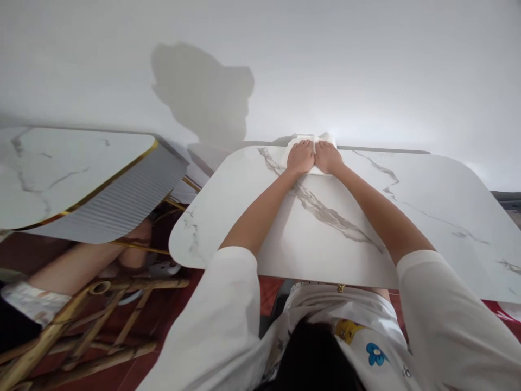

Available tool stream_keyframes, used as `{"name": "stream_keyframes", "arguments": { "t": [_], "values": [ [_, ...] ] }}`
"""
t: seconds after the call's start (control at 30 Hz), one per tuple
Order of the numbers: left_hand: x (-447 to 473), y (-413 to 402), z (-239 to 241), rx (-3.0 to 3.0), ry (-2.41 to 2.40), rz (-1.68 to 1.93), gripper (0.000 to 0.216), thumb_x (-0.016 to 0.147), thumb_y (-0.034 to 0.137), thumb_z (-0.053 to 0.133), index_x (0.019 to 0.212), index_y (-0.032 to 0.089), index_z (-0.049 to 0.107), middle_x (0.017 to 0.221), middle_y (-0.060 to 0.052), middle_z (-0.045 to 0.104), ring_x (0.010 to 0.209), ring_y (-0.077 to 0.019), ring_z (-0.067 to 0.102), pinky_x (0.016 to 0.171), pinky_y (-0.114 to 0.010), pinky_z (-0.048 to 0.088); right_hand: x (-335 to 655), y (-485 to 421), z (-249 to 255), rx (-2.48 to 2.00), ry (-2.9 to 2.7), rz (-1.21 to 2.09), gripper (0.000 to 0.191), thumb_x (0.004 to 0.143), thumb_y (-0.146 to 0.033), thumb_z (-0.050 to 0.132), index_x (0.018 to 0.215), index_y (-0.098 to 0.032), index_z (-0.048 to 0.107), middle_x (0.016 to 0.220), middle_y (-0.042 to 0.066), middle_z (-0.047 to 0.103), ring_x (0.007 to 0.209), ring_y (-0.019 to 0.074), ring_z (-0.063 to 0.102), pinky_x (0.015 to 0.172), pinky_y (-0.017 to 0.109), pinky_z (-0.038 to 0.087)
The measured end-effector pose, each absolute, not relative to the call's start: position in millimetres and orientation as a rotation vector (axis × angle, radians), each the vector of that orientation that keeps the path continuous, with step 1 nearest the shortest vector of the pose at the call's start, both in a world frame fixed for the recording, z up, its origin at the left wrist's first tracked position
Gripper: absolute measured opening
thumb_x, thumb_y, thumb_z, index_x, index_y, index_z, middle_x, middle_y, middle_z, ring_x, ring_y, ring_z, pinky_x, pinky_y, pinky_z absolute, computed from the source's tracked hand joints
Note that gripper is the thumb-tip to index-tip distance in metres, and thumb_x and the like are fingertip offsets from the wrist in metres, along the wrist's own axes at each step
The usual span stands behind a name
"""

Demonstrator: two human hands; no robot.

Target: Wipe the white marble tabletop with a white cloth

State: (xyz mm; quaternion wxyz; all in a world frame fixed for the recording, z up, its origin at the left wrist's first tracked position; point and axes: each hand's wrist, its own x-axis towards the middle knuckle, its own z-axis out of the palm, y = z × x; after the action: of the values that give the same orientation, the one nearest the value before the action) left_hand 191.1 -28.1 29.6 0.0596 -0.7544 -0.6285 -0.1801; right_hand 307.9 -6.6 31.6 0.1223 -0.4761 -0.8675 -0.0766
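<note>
Both arms stretch forward over a white marble-patterned table (pixel 228 201) to its far edge by the wall. Beneath my hands lies a crumpled white cloth (pixel 325 139), pressed against the tabletop. My left hand (pixel 301 156) rests flat on its left part, fingers pointing toward the wall. Touching it at the thumb side, my right hand (pixel 328 157) lies flat on the right part of the cloth. Neither hand visibly wraps its fingers round the cloth, whose underside is hidden.
A pale wall (pixel 386 70) rises behind the table. To the left stands a second marble-patterned table (pixel 81 168) with a gold edge and ribbed side. Below it are a bamboo chair (pixel 97 320) and another person's leg (pixel 77 266). The floor is red.
</note>
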Motion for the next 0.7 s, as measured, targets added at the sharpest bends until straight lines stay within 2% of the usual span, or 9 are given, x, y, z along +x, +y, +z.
{"name": "stream_keyframes", "arguments": {
  "t": [0.17, 0.33, 0.5, 0.7],
  "values": [
    [224, -31, 32, -2.358, -1.833, -0.595, 0.053, 0.09, 0.016, 0.029, 0.141, 0.006, 0.041, 0.147, -0.012, 0.042, 0.138, -0.0227, 0.035, 0.115, -0.038, 0.024, 342, -18, 37, -1.483, -2.509, -0.266, 0.054, 0.092, -0.021, 0.024, 0.136, 0.006, 0.039, 0.144, 0.024, 0.043, 0.135, 0.0314, 0.036, 0.11, 0.042, 0.025],
    [245, -49, 31, -2.476, -1.698, -0.598, 0.054, 0.089, 0.015, 0.03, 0.142, 0.004, 0.039, 0.148, -0.013, 0.04, 0.138, -0.0234, 0.034, 0.115, -0.038, 0.025, 369, -44, 31, -1.54, -2.437, -0.287, 0.055, 0.092, -0.022, 0.025, 0.136, 0.007, 0.039, 0.143, 0.026, 0.043, 0.134, 0.0341, 0.036, 0.109, 0.046, 0.025],
    [244, -81, 30, -2.597, -1.548, -0.565, 0.054, 0.091, 0.017, 0.03, 0.143, 0.003, 0.037, 0.15, -0.014, 0.038, 0.139, -0.0227, 0.033, 0.115, -0.035, 0.024, 373, -88, 25, -1.624, -2.368, -0.292, 0.057, 0.091, -0.022, 0.026, 0.138, 0.01, 0.037, 0.143, 0.027, 0.041, 0.135, 0.0353, 0.036, 0.109, 0.049, 0.026],
    [220, -128, 25, -2.68, -1.477, -0.524, 0.054, 0.091, 0.019, 0.033, 0.142, 0.005, 0.037, 0.15, -0.015, 0.038, 0.14, -0.0239, 0.033, 0.116, -0.037, 0.025, 349, -149, 20, -1.641, -2.318, -0.311, 0.057, 0.09, -0.02, 0.029, 0.137, 0.011, 0.038, 0.142, 0.029, 0.043, 0.134, 0.0355, 0.038, 0.109, 0.052, 0.027]
  ]
}}
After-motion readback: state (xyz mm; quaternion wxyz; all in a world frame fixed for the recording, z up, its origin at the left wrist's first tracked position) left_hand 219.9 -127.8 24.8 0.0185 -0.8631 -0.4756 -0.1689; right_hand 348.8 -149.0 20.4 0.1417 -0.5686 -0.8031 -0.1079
